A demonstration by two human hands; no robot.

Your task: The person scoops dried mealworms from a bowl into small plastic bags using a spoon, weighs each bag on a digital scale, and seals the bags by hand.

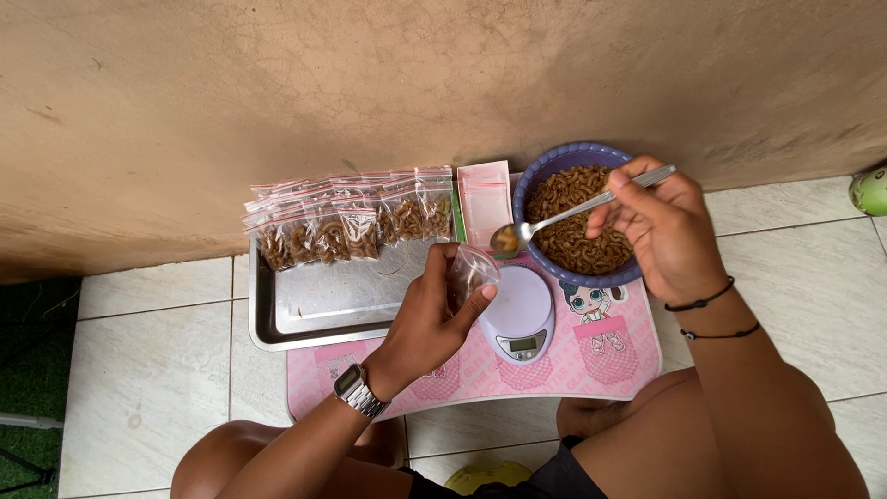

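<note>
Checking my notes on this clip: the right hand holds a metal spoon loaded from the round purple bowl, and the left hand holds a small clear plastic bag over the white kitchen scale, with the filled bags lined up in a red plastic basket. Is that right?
Not quite. In the head view the filled bags are lined up in a rectangular metal tray, not a red plastic basket. The rest stands: right hand with metal spoon from the round purple bowl, left hand holding the small clear plastic bag over the white kitchen scale.

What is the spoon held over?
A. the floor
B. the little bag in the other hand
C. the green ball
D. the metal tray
B: the right hand holds the spoon with its loaded tip just above the open little bag held up by the left hand, beside the bowl.
</note>
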